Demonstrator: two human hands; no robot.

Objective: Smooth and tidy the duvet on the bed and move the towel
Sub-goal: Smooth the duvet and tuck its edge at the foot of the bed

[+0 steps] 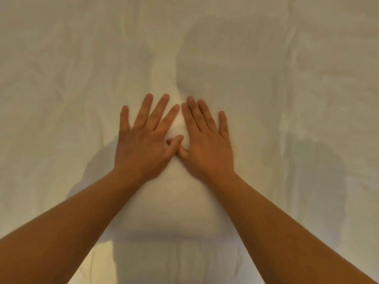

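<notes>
A: Report your hand state.

B: Your left hand (143, 144) lies flat, palm down, on the duvet (61, 89), fingers straight and fanned toward 11 and 12 o'clock. Your right hand (207, 146) lies flat beside it, fingers straight and pointing toward 11 o'clock. Neither hand grips anything; both are released and resting on the cloth. Your thumbs meet at the centre, and your two index fingertips nearly touch above them.

A: Where is the duvet relative to your hands?

B: It fills the whole view, under and around both hands. Your hands sit at the centre of the frame, on a raised ridge (164, 74) of cloth that runs from your palms toward 12 o'clock. A broader swell (172, 206) lies between your forearms, at 6 o'clock from the hands.

A: Surface condition?

B: Creases show at 9 to 11 o'clock and at 1 to 3 o'clock. A shadow falls across the cloth at 1 o'clock from your right hand, and another at 4 o'clock.

A: Locate the towel.

B: You cannot tell from this view; only pale cloth is visible, and no separate towel can be made out.

A: Arms?

B: Both bare forearms enter from 7 and 5 o'clock and converge on the hands.
</notes>
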